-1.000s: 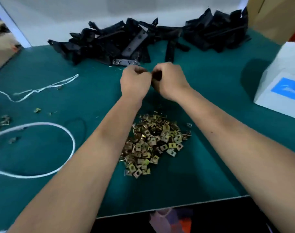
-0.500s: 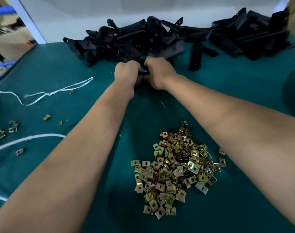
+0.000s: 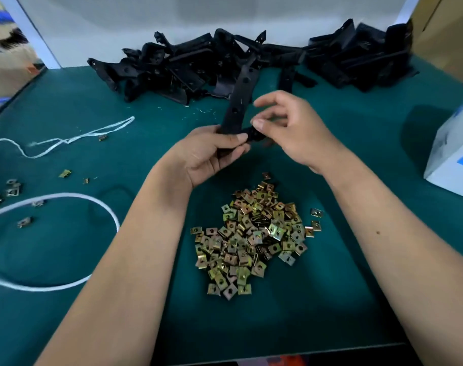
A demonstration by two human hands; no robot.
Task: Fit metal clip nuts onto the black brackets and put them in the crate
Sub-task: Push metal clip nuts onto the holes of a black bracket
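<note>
A long black bracket [image 3: 240, 100] with holes along it stands tilted above the green table, its lower end in my left hand [image 3: 212, 154], whose fingers and thumb curl round it. My right hand [image 3: 291, 128] is just to its right; the thumb and a fingertip pinch the bracket's short bent end, the other fingers curve loosely. A heap of brass-coloured clip nuts [image 3: 254, 239] lies on the table below both hands. Many more black brackets [image 3: 198, 64] are piled along the far edge.
A white-and-blue box [image 3: 454, 154] stands at the right. White cord [image 3: 66, 140] and a white loop [image 3: 74, 260] lie at the left with several stray clip nuts [image 3: 12, 190]. A cardboard box [image 3: 447, 35] is at the far right. The table's front edge runs below the heap.
Both hands reached into the bracket pile, then drew back toward me with one long bracket, which now stands up in my left hand.
</note>
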